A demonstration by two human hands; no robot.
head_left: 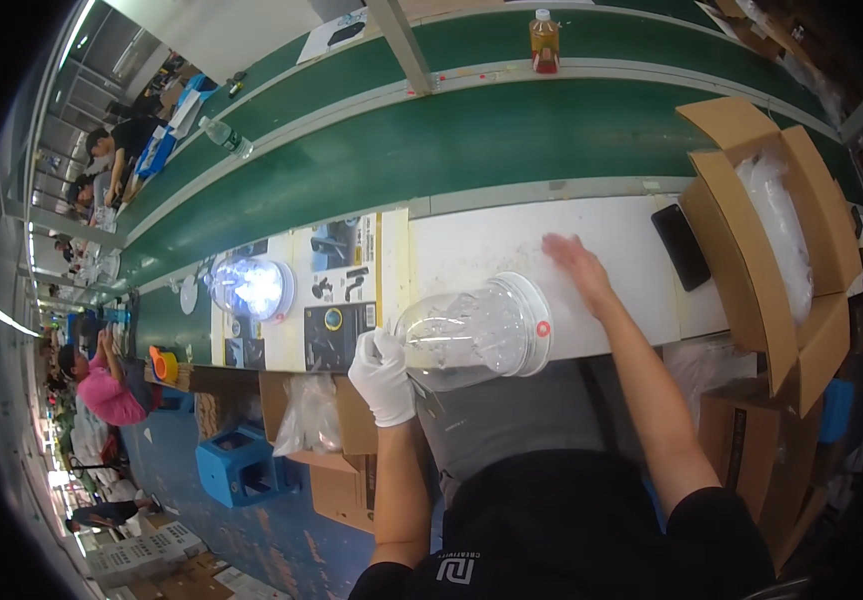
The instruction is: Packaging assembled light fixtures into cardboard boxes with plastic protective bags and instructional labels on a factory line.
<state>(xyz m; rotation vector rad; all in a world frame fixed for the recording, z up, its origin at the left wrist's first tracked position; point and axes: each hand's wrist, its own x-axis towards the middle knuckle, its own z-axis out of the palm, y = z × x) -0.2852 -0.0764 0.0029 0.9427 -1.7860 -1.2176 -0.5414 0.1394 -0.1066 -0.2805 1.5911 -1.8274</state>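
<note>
At the far left of the white table (pixel 481 250) stands a second clear dome (pixel 251 288), beside printed instruction sheets (pixel 346 290). The left hand (pixel 383 375), in a white glove, has its fingers closed around the narrow end of a clear plastic dome with a white rim (pixel 476 330), keeping it on its side at the table's near edge. The bare right hand (pixel 576 268) lies flat on the table, fingers spread, holding nothing. Further right are a black phone (pixel 681 245) and an open cardboard box with plastic bags (pixel 776 225).

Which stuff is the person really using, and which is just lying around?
Using:
left hand, gloved
clear plastic dome
right hand on the white table

Lying around:
black phone
orange drink bottle
water bottle
open cardboard box
</note>
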